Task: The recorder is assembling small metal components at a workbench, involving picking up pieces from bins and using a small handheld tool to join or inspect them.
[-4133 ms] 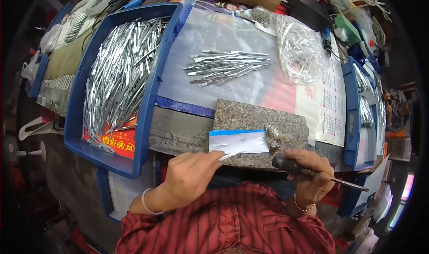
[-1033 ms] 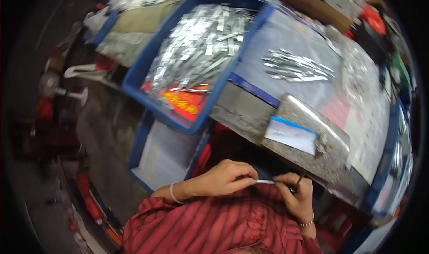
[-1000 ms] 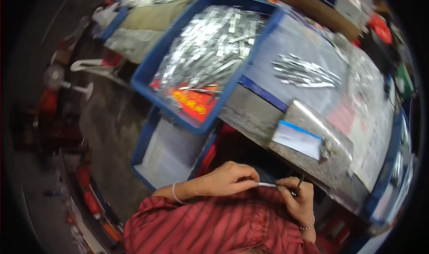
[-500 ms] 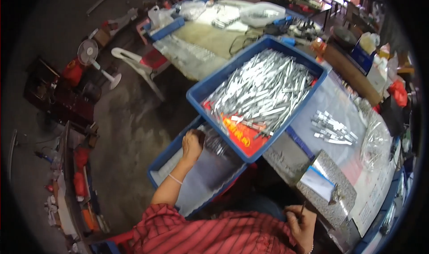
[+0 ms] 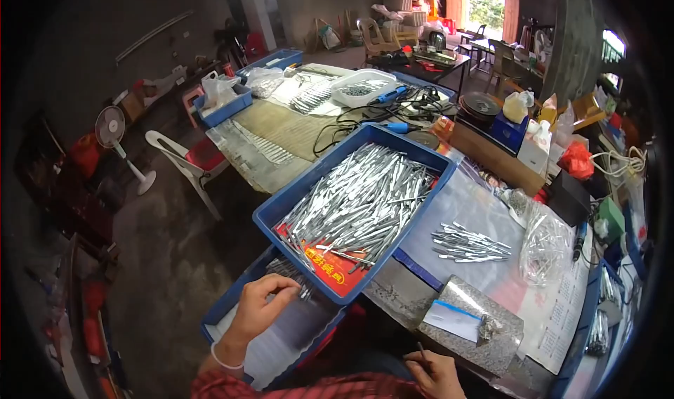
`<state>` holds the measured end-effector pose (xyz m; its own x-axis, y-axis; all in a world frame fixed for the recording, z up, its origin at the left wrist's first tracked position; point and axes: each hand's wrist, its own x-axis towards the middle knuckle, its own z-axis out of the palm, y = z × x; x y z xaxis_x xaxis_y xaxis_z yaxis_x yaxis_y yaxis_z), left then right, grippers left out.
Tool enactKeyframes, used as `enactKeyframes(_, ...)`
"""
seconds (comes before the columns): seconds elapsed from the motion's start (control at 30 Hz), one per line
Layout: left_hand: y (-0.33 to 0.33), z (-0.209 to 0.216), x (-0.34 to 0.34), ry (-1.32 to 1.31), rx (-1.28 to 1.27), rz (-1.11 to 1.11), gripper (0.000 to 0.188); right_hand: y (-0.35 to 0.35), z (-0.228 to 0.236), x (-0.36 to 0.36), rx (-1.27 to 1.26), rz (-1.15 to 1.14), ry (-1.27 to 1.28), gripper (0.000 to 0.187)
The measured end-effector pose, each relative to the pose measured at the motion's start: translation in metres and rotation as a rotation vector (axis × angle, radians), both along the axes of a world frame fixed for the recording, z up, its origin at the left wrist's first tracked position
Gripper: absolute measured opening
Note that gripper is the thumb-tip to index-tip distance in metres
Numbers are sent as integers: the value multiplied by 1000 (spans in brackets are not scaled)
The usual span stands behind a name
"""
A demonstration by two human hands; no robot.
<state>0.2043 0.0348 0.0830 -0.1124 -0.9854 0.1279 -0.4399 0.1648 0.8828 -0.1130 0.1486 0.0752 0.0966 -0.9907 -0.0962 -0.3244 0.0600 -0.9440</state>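
My left hand (image 5: pixel 263 306) is loosely curled, thumb and forefinger slightly apart, with nothing visible between them. It hovers over the lower blue bin (image 5: pixel 219 313), beside the near left corner of the upper blue bin (image 5: pixel 342 295). Thin silvery metal strips (image 5: pixel 365 195) fill most of that upper bin, over a red printed sheet (image 5: pixel 327 269). Some dark thin pieces (image 5: pixel 303 286) lie in the lower bin, partly hidden. At the lower edge my right hand (image 5: pixel 434 374) grips a thin dark rod (image 5: pixel 423 350), mostly hidden by the fingers.
A speckled stone block (image 5: pixel 502 343) with a white-and-blue pad (image 5: pixel 453 319) sits at the table's near edge. Beyond it lie a small pile of strips (image 5: pixel 469 244) and a clear plastic bag (image 5: pixel 546 248). A white chair (image 5: pixel 186 157) and a fan (image 5: pixel 112 128) stand left.
The view has tilted up, showing more of the room. My left hand has lifted from inside the lower bin and come nearer; my right hand still holds the rod low down.
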Motion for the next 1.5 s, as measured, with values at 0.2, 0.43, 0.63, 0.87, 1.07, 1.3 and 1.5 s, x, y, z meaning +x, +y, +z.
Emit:
enactKeyframes(0.2,4,97,-84,691,-392,-960,46,14,1,-3,-117,16,34,14)
enactKeyframes(0.43,99,150,-190,1640,445,-708,23,59,-41,-29,-10,-190,53,10)
enactKeyframes(0.63,85,131,-188,1587,339,-861,22,75,-36,-41,21,-241,19,13)
enactKeyframes(0.87,85,114,-197,1404,105,-952,24,72,-44,-54,-70,-161,66,14)
enactKeyframes(1.07,40,125,-235,1230,-51,-1108,26,76,-38,-68,-64,-158,50,15)
enactKeyframes(1.3,-76,-34,-290,21,-149,-694,14,76,-56,-71,-81,-158,52,16)
enactKeyframes(1.5,-123,-103,-308,-484,-509,-484,9,73,-65,-65,-151,-128,60,20)
